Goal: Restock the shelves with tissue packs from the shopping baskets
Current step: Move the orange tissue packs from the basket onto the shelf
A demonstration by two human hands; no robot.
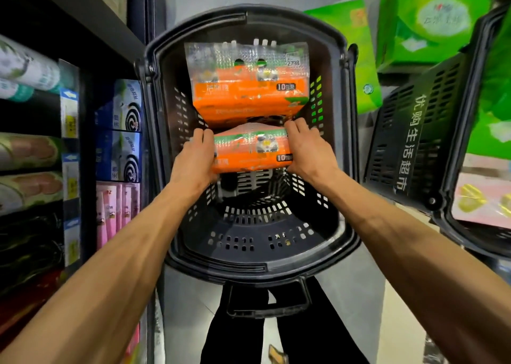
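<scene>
A black shopping basket (345, 148) stands on the floor below me, seen from above. Two orange tissue packs are inside it. The nearer orange tissue pack (250, 149) is gripped at both ends: my left hand (197, 156) holds its left end and my right hand (307, 149) holds its right end. It sits a little above the basket's floor. The farther orange tissue pack (249, 87) leans against the far wall of the basket, with a price sticker on its clear top flap.
Shelves on the left hold mosquito-coil boxes (127, 131), pink packs (116, 211) and rolled goods (30, 153). A second black basket (414, 142) with pink packs stands at right. Green tissue packs (431, 20) lie beyond. My legs show below the basket handle (265, 308).
</scene>
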